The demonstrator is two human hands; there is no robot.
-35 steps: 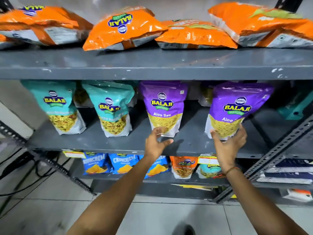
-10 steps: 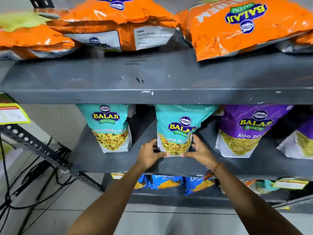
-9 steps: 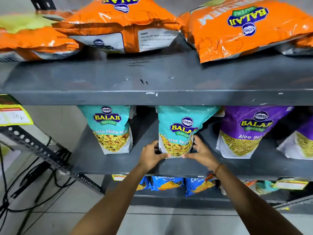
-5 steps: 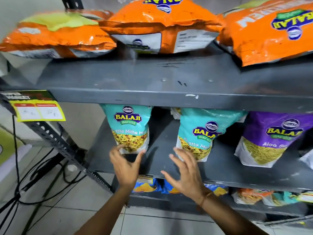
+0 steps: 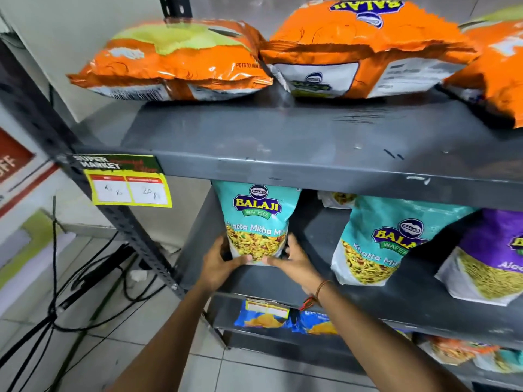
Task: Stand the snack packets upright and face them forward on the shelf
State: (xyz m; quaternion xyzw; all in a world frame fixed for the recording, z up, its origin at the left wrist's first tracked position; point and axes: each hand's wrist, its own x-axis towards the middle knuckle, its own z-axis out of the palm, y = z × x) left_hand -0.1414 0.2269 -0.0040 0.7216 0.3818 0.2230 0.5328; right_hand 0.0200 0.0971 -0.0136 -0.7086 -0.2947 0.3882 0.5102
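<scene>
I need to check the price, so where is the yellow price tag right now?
The yellow price tag hangs at the left end of the upper shelf's front edge, left of the teal packet both hands hold.

Bright, even overhead light; glare streaks the orange packets [image 5: 365,49]. Deep shadow sits under the upper shelf [image 5: 311,165]. Wide-angle bending and soft blur mark the edges.

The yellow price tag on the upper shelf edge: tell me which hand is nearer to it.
Left. The left hand is below and right of the tag; the right hand is farther right.
</scene>
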